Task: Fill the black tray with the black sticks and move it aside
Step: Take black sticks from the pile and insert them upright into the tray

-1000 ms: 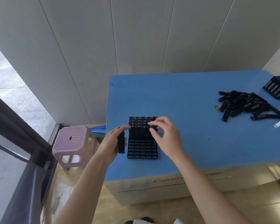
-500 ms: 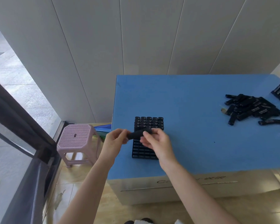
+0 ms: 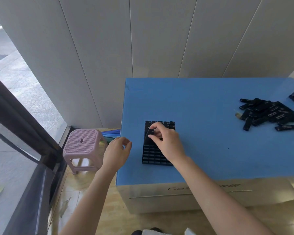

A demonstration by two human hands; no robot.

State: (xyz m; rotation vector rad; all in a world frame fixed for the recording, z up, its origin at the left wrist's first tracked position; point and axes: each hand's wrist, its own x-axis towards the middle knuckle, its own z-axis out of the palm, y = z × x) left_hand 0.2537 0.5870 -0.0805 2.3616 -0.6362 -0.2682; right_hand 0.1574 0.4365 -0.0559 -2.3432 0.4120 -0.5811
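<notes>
The black stick (image 3: 148, 137) has been passed to the right hand (image 3: 166, 141), pinched over the black tray (image 3: 153, 157); the left hand (image 3: 116, 153) is withdrawn, loosely curled, empty.

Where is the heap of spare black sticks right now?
In the head view, the heap of loose black sticks lies on the right part of the blue table, well to the right of the black tray.

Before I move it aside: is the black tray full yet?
Not full: black sticks fill only the black tray's far rows; near slots are empty.
</notes>
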